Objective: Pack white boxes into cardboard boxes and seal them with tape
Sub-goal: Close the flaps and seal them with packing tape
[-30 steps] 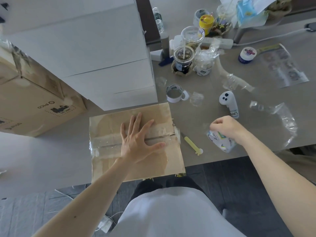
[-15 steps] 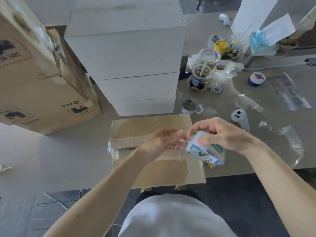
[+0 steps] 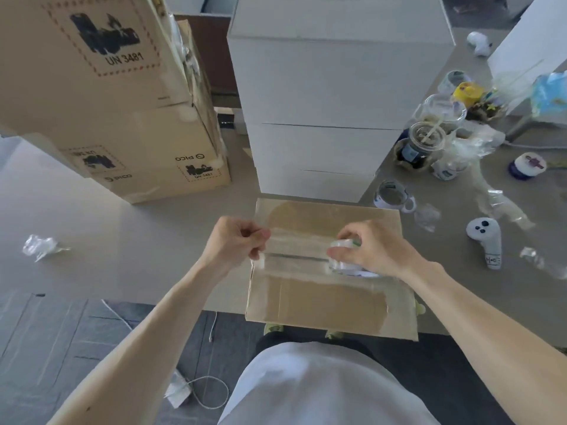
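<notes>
A carton is set at the near edge of the desk, just in front of stacked white boxes. The end of a clear tape strip is pinched by the curled fingers of the left hand at the carton's left edge. The roll is gripped by the right hand over the carton's right half, with the strip stretched between them along the seam.
</notes>
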`<action>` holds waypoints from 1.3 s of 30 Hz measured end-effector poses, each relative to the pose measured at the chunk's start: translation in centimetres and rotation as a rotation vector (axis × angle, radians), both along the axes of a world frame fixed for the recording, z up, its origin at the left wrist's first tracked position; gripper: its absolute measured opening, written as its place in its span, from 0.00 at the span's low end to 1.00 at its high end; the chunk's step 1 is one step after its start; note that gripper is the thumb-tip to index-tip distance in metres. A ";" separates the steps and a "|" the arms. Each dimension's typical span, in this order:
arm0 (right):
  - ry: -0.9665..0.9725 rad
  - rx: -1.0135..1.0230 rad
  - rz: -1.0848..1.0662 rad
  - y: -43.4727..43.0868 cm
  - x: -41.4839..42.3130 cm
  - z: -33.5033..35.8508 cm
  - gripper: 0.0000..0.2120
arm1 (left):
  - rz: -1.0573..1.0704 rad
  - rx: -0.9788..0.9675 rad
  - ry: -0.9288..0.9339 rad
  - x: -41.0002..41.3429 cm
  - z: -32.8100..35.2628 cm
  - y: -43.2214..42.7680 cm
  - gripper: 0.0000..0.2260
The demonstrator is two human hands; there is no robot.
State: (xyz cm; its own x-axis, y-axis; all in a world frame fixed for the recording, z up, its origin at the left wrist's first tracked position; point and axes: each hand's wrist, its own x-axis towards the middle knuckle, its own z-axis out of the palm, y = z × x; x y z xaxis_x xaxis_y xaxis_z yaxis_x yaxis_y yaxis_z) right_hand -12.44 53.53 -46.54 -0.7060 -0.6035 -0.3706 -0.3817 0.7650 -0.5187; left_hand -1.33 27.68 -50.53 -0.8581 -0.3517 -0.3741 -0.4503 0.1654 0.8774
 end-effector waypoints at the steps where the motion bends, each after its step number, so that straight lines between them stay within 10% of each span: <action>1: 0.040 0.002 0.004 -0.6 0.2 -0.7 0.23 | 0.013 -0.010 -0.028 0.5 -0.5 -0.8 0.10; 22: 0.169 -0.134 0.051 -6.6 1.9 -2.9 0.31 | 0.334 0.329 -0.322 2.2 -8.9 -1.0 0.14; 25: 0.177 -0.143 0.044 -6.6 1.8 -3.2 0.30 | 0.279 0.125 -0.477 3.8 -9.8 -2.0 0.27; 30: 0.184 -0.171 0.073 -6.7 1.8 -3.2 0.30 | 0.215 0.213 -0.083 1.9 -6.7 1.4 0.18; 39: -0.321 -0.223 0.151 -1.3 -0.5 -2.8 0.28 | 0.063 -0.197 -0.078 1.1 -7.3 4.2 0.29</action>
State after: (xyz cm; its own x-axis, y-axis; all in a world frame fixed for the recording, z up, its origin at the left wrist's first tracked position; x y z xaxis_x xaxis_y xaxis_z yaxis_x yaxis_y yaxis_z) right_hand -12.94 52.21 -49.37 -0.4733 -0.7817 -0.4062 -0.2728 0.5685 -0.7762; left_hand -0.24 31.91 -57.85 -0.8032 -0.4765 -0.3576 -0.5307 0.2997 0.7928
